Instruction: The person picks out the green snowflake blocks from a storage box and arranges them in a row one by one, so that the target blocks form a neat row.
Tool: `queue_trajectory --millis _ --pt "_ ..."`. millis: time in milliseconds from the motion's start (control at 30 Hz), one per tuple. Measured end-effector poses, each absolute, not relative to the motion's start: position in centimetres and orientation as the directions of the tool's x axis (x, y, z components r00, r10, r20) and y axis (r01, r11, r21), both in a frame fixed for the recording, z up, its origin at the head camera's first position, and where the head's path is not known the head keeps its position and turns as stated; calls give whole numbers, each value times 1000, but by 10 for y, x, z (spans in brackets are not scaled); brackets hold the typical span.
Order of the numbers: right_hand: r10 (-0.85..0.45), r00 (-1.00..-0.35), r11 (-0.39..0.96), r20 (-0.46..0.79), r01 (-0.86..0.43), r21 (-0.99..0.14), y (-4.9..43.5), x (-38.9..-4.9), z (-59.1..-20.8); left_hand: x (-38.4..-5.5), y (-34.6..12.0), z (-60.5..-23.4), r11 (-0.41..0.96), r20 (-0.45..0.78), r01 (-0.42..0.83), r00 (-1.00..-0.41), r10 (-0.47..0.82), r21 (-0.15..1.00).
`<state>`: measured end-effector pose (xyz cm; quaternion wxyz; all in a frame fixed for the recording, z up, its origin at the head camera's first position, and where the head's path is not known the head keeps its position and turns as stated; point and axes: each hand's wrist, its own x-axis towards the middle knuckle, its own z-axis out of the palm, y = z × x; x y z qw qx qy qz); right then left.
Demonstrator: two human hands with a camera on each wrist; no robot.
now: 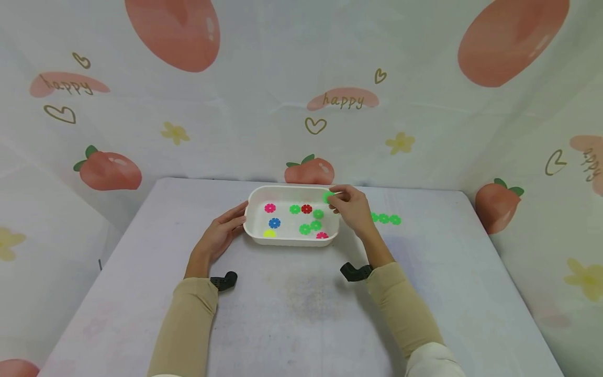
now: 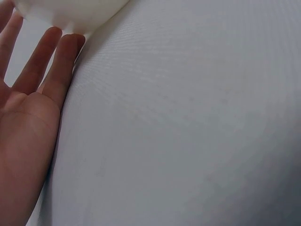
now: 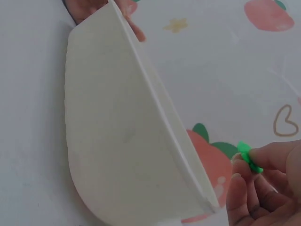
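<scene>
I see the white tray (image 1: 287, 242) set crosswise at the table's (image 1: 301, 335) far side, long axis left to right, opening upward, the left hand (image 1: 218, 236) resting extended fingers against its left end while the right hand (image 1: 352, 208) pinches a green disc (image 1: 327, 197), flat face headcam-ward, by its far-right corner.

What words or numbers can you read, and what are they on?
"happy": on the left pink patch of the cloth backdrop.
"happy": on the middle pink patch.
"appy": sideways on the backdrop near the picture's right edge; its first letter is unclear.
I can make out no writing on the white tray or the green disc in the right hand. The black wrist pieces look too small to check.
</scene>
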<state>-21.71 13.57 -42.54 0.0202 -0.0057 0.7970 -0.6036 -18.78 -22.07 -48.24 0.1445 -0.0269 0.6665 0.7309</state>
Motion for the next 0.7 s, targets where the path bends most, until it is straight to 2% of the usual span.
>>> queue_trajectory --millis 400,700 --pt "35 -998 248 -52 59 -967 171 -213 -431 -192 -224 -486 -30 -238 -247 -954 185 968" --pt "104 -993 252 -65 89 -964 198 -210 -441 -192 -224 -488 -63 -233 -249 -954 190 967"
